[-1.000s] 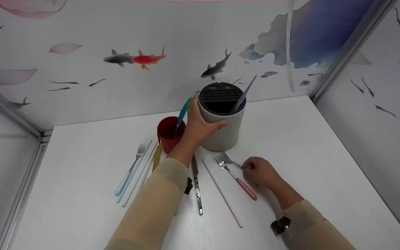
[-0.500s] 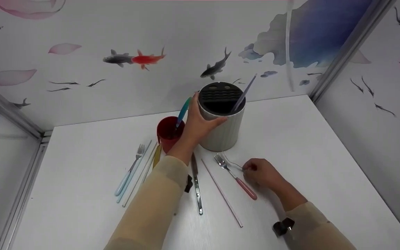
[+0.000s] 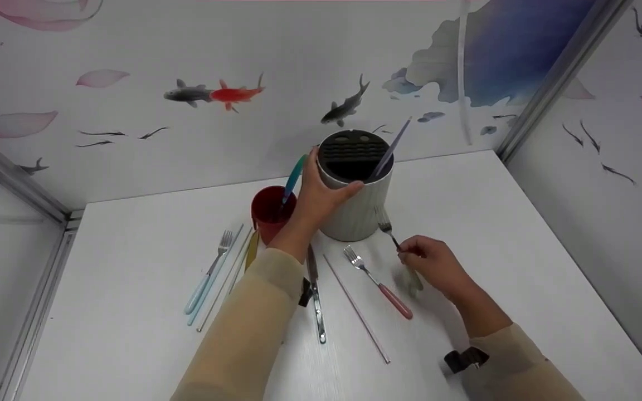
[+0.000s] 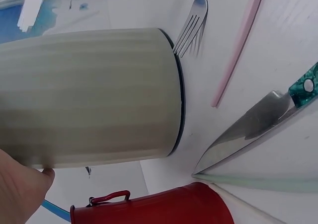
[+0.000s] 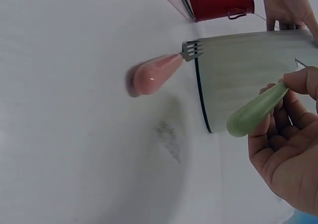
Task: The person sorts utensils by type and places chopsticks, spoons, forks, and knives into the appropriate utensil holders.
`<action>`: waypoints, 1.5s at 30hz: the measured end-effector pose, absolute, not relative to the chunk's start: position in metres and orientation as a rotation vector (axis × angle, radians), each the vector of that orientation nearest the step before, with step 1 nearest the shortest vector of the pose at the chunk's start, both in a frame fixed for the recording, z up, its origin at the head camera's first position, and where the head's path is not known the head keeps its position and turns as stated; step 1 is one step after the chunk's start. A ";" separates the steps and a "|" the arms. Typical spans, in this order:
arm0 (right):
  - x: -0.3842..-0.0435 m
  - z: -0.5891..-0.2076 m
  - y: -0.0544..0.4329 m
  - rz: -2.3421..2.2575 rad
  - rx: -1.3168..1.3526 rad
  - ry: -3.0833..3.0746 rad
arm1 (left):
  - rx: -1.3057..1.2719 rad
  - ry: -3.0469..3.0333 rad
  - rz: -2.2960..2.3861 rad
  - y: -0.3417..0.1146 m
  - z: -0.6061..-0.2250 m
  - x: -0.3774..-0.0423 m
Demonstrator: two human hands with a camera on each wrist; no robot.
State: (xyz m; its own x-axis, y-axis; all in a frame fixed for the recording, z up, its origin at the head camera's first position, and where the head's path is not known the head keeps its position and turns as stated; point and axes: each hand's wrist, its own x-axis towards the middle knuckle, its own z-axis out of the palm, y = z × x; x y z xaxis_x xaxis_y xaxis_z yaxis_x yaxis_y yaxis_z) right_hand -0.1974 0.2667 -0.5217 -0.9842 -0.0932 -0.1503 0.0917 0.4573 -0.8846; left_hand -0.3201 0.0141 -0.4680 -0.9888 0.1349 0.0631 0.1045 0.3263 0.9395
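A pale ribbed utensil holder with a black slotted top stands upright at the back of the table. A light purple stick leans out of its opening. My left hand grips the holder from the left, thumb across the front near the rim. To the right of the holder, my right hand pinches a fork raised off the table, tines up. Its green handle shows in the right wrist view. A pink-handled fork lies on the table just below, tines toward the holder.
Left of the holder stands a red cup with a teal-handled utensil in it. A blue-handled fork, several thin sticks, a knife and a pink chopstick lie on the white table. A printed wall rises behind.
My right hand has lifted the green-handled fork off the table and tilted its tines up toward the holder. The left hand keeps its grip on the holder.
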 end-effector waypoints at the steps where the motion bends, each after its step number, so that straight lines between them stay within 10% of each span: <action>1: -0.198 -0.518 0.267 -1.583 0.006 2.520 | 0.228 2.539 1.790 0.014 -0.467 -0.320; 45: -0.269 -0.407 0.221 -2.769 0.102 2.190 | 0.195 2.495 1.763 0.009 -0.460 -0.318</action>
State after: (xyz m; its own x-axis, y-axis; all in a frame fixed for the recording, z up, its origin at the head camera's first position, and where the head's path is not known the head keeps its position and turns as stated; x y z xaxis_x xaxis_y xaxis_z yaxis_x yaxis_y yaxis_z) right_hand -0.2686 0.2212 -0.4067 -0.9234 0.3322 0.1922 -0.2636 -0.1849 -0.9468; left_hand -0.3179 0.0093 -0.4598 -0.9887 0.1499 0.0080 0.0576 0.3295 0.9424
